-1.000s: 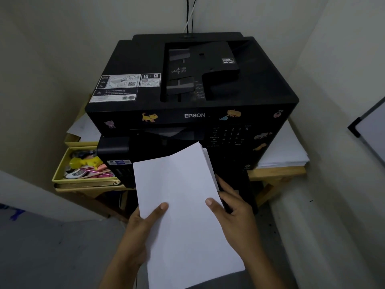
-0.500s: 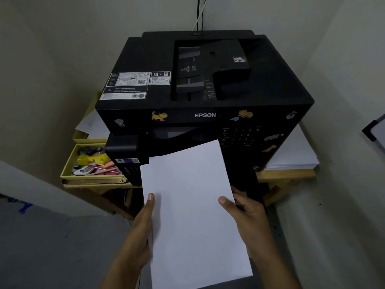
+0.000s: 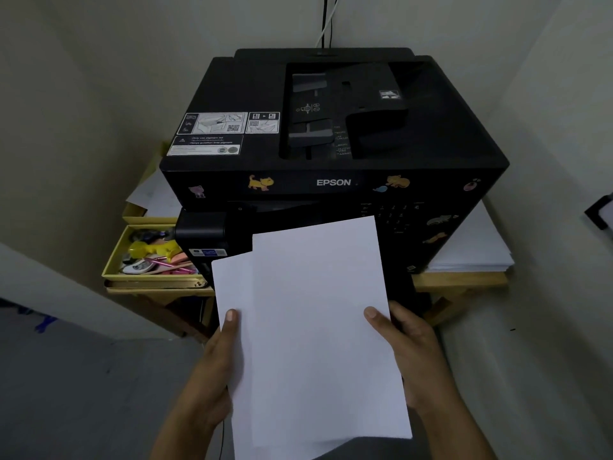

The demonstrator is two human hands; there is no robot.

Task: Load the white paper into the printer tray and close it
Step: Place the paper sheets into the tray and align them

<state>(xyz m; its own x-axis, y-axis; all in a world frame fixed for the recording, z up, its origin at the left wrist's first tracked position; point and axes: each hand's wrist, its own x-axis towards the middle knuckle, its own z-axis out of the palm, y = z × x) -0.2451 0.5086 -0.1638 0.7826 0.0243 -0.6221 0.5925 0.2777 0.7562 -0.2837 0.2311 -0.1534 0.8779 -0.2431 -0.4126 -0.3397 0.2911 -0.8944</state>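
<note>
The left hand at seven o'clock and the right hand at five each pinch a side edge of the white paper, held before the printer (tray hidden behind it). The sheets sit offset, so they could go in skewed or jam.

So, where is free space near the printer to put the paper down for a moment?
The flat printer top left of the feeder, behind the labels, is bare. The yellow tray is crowded with small items, and the paper stack fills the table's right side.
</note>
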